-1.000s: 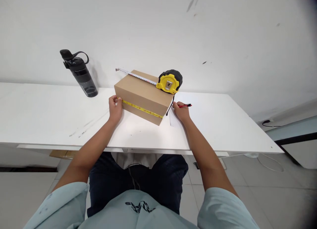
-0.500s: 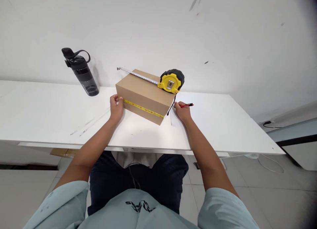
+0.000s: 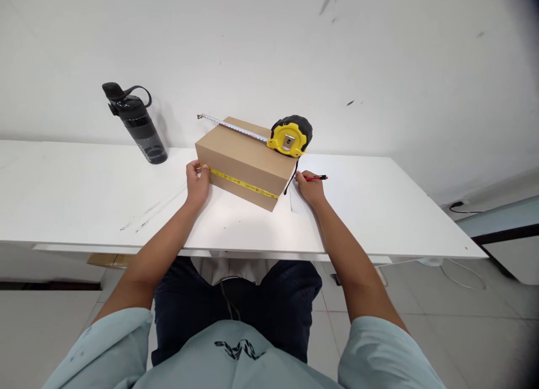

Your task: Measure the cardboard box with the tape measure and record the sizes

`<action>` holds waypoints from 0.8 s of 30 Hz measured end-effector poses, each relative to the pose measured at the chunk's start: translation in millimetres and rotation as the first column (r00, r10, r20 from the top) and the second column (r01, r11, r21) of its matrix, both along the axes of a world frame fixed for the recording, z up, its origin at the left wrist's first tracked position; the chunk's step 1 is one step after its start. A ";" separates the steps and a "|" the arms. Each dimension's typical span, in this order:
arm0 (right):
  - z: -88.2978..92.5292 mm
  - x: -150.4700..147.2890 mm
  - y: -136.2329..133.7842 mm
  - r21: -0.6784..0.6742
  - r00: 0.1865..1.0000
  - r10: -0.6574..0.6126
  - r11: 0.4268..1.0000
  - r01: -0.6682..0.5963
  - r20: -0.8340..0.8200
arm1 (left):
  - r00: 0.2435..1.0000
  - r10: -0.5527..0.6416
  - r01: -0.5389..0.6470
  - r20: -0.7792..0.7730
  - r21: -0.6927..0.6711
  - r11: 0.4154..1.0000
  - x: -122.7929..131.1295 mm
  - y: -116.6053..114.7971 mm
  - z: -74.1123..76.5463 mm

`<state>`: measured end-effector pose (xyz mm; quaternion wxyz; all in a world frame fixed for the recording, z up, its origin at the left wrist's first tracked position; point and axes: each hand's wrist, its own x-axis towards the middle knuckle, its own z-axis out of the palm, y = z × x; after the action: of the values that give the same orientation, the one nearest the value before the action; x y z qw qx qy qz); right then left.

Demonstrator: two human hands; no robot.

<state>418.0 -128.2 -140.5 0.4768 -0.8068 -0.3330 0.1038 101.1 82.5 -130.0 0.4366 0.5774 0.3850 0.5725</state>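
Observation:
A brown cardboard box (image 3: 248, 156) rests at an angle on the table, with a printed yellow tape strip (image 3: 242, 182) along its front side. At the box's left end, my left hand (image 3: 197, 181) grips it, thumb on the front face. On top lies a yellow and black tape measure (image 3: 289, 136), its blade partly drawn out to the left past the box's edge. A dark wrist strap hangs from it. Right of the box, my right hand (image 3: 310, 187) holds a red and black pen (image 3: 316, 178) over what looks like white paper; the pen tip is hidden.
A dark water bottle (image 3: 141, 128) stands at the back left, near the wall. The white table (image 3: 84, 192) ends close to my body, with my legs at its front edge. Cables (image 3: 463, 271) lie on the floor at the right.
Both hands, the box and the tape measure keep their places. Only the camera view has shifted very slightly.

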 end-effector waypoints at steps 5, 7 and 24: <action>-2.7 2.6 -0.3 0.018 1.000 0.003 1.000 -0.003 0.013 | 1.000 0.004 -0.004 -0.004 0.008 1.000 -0.4 1.2 -1.9; -4.1 3.9 -0.1 0.022 1.000 -0.002 1.000 0.001 0.020 | 1.000 0.004 -0.004 -0.005 0.011 1.000 -0.4 2.2 -2.9; -5.7 5.1 -0.3 0.024 1.000 0.012 1.000 -0.013 0.020 | 1.000 -0.001 0.001 -0.010 0.008 1.000 -0.9 5.2 -3.6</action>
<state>423.0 -128.4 -146.2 0.4826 -0.7998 -0.3441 0.0945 100.2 87.7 -133.6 0.4327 0.5821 0.3847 0.5709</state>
